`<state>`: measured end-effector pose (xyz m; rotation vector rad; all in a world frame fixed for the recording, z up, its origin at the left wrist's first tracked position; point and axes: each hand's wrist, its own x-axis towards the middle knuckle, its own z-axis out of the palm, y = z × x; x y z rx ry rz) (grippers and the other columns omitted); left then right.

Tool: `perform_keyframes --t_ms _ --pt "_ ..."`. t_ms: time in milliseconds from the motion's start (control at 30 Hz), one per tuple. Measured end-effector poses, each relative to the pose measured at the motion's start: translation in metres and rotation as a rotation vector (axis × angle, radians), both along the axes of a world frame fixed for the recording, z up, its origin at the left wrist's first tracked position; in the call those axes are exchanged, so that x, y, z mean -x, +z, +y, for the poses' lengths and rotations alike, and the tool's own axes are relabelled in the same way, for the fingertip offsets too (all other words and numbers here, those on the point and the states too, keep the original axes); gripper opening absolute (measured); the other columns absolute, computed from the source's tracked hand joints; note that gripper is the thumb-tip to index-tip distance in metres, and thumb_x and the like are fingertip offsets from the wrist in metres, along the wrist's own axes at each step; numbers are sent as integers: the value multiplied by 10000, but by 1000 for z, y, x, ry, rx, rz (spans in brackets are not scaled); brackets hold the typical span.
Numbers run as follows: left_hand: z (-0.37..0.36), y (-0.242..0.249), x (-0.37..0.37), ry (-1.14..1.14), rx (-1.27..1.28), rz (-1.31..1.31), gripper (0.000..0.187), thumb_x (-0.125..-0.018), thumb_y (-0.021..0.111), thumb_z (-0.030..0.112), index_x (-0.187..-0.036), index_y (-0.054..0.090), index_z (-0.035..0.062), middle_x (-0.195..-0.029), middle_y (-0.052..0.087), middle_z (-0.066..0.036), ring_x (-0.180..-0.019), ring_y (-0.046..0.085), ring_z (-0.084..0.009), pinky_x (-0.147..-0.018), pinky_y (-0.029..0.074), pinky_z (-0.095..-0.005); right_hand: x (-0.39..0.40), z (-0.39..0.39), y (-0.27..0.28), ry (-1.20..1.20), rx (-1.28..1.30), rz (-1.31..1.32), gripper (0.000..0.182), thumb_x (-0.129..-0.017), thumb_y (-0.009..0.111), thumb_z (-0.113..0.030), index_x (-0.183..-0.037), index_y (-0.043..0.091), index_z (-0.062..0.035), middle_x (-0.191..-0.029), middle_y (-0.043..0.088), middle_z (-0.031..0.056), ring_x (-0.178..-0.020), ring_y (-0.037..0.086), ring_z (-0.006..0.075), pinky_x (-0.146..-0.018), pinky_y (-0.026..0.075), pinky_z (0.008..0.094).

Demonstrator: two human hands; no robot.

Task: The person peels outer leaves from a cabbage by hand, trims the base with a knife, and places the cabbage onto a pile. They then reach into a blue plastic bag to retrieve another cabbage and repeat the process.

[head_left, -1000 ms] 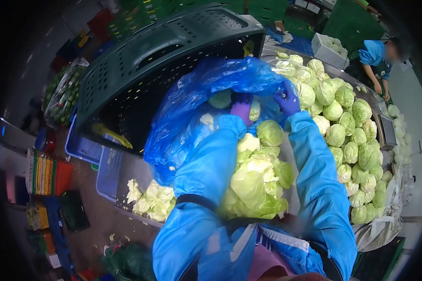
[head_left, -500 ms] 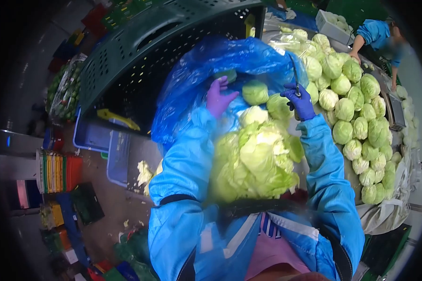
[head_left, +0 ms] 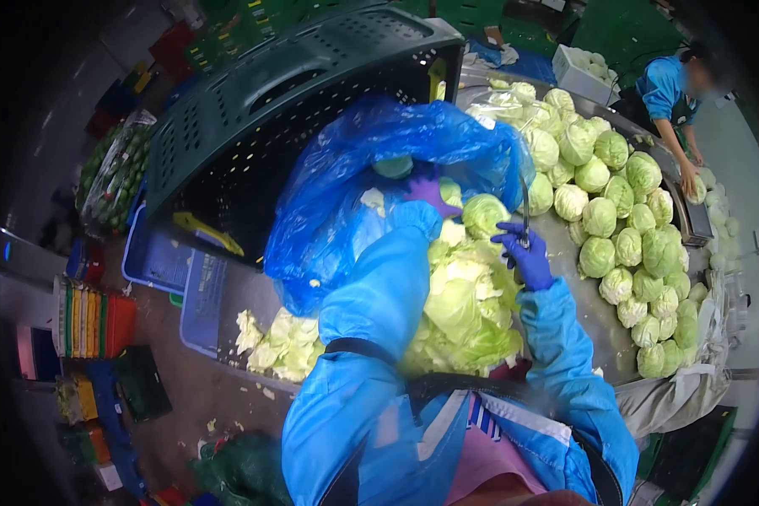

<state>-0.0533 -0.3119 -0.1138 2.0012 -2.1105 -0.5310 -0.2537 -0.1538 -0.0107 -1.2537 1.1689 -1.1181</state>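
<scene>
My left hand [head_left: 427, 191], in a purple glove, reaches into the mouth of a blue plastic bag [head_left: 346, 202] and rests against a pale cabbage head [head_left: 452, 193]; its fingers are partly hidden. My right hand [head_left: 525, 258], in a blue glove, grips a knife [head_left: 524, 209] with the blade pointing up, just right of another cabbage head [head_left: 483, 215]. A heap of loose outer leaves [head_left: 464, 304] lies between my blue sleeves. The bag spills out of a dark green crate [head_left: 261, 118] tipped on its side.
Many trimmed cabbage heads [head_left: 620, 223] cover the metal table [head_left: 594, 325] to the right. A person in blue [head_left: 670, 93] works at its far end near a white box [head_left: 575, 78]. Blue crates [head_left: 156, 257] and leaf scraps [head_left: 278, 346] sit at left.
My right hand with the knife has dropped from the bag's edge toward me. My left hand has gone deeper into the bag. The person at the far end has shifted position.
</scene>
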Motion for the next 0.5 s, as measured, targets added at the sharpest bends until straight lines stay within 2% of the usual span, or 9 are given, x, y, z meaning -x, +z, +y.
perform_keyframes --t_ms 33,67,167,267,300,400,433,467,500 --pt "-21 -34 -1 -8 12 7 1148 -523 800 495 -1449 197 187 -1429 284 -196 -1289 289 -405 -1023 338 -479 4 5 -2 -15 -33 22 298 -852 581 -157 -1122 588 -33 -880 673 36 -610 521 60 -493 406 190" --pt "-40 -70 -7 -195 60 117 1147 -529 795 509 -1448 198 171 -1417 305 -205 -1279 301 -415 -1022 339 -479 8 8 -4 -32 -72 42 291 -857 572 -146 -1124 585 -33 -885 674 41 -614 524 61 -494 410 192" --pt "-20 -35 -21 -224 58 302 1048 -519 830 462 -1375 348 97 -1333 436 -194 -1198 427 -384 -993 382 -447 15 17 -16 -71 -131 9 274 -865 556 -127 -1121 583 -33 -882 677 44 -612 524 59 -496 415 194" --pt "-15 -27 -45 -220 -64 1216 905 -494 892 250 -1264 452 69 -1195 566 -104 -1069 559 -243 -942 443 -361 15 23 -9 -80 -173 10 272 -870 557 -130 -1123 580 -33 -886 678 50 -628 532 64 -502 419 188" --pt "16 9 -50 -120 32 1291 855 -571 853 202 -1289 419 38 -1229 536 -113 -1116 531 -241 -955 437 -368 15 28 -11 -71 -187 19 277 -871 561 -137 -1127 577 -32 -890 677 52 -637 535 66 -503 418 183" --pt "78 78 -66 -292 -326 1882 824 -680 751 142 -1364 314 4 -1307 454 -153 -1191 470 -271 -1020 391 -397 -1 32 -1 8 -153 -30 358 -867 581 -175 -1193 546 -31 -913 673 53 -615 531 57 -509 420 174" --pt "103 86 -69 -271 -331 1877 824 -680 751 142 -1364 314 4 -1307 454 -153 -1191 470 -271 -1020 391 -397 -10 35 10 42 -113 -27 403 -859 591 -196 -1220 529 -26 -914 673 50 -595 528 53 -518 424 173" --pt "127 92 -71 -164 -446 2041 824 -686 744 176 -1368 313 10 -1324 440 -157 -1206 457 -283 -1030 381 -408 -18 39 21 106 -106 -44 502 -851 623 -172 -1311 463 -52 -930 656 43 -622 498 33 -525 409 169" --pt "147 90 -72 -157 -512 2119 833 -693 733 225 -1375 305 12 -1348 418 -161 -1224 441 -294 -1040 371 -422 -25 43 26 111 -119 -51 502 -851 623 -172 -1311 463 -52 -930 656 43 -622 498 33 -525 409 169"
